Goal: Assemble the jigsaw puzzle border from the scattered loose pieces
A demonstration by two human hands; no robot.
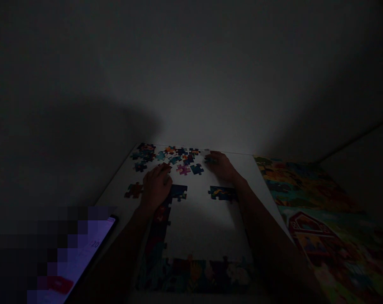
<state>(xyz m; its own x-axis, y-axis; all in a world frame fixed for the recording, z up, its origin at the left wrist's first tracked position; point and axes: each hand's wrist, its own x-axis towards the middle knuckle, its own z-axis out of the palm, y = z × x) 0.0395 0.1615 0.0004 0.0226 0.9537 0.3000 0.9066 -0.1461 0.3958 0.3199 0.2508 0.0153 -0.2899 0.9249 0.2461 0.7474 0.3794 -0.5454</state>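
Note:
The scene is dim. A white board lies in front of me with a partly joined jigsaw: a strip of joined pieces along the near edge and a column up the left side. Several loose pieces are scattered at the far end. My left hand rests palm down, fingers curled over a reddish piece. My right hand reaches to the far pieces, its fingertips on a dark piece. A small joined cluster lies beside my right wrist.
A colourful puzzle box lid lies to the right of the board. A lit phone screen glows at the lower left. A single brown piece lies left of my left hand. A plain wall rises behind.

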